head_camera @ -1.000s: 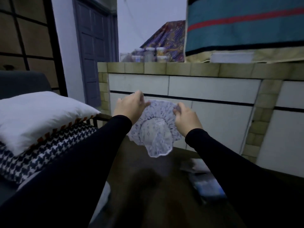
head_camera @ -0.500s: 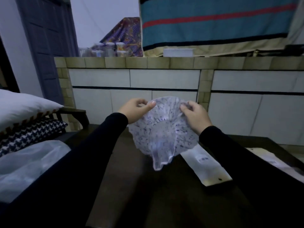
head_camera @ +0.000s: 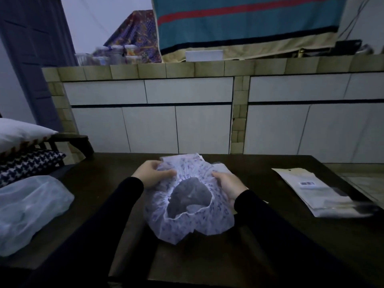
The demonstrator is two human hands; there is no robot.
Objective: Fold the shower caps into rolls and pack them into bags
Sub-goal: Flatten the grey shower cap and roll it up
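A translucent white shower cap [head_camera: 193, 223] with a small blue print lies spread over the dark table [head_camera: 280, 235], its elastic opening facing up. My left hand [head_camera: 152, 173] grips the cap's upper left rim. My right hand [head_camera: 227, 183] holds the upper right rim, thumb on top. A flat white packing bag [head_camera: 315, 192] with a barcode label lies on the table to the right. Another white sheet peeks out under the cap beside my right hand.
A large clear plastic bag [head_camera: 31, 208] bulges at the table's left edge. Pillows [head_camera: 20, 146] sit on a chair further left. A tiled counter [head_camera: 207, 69] with jars and hanging cloths stands behind the table.
The cap has come down from mid-air onto the table and now shows its open underside. Both hands lowered with it. The view has tilted down and right.
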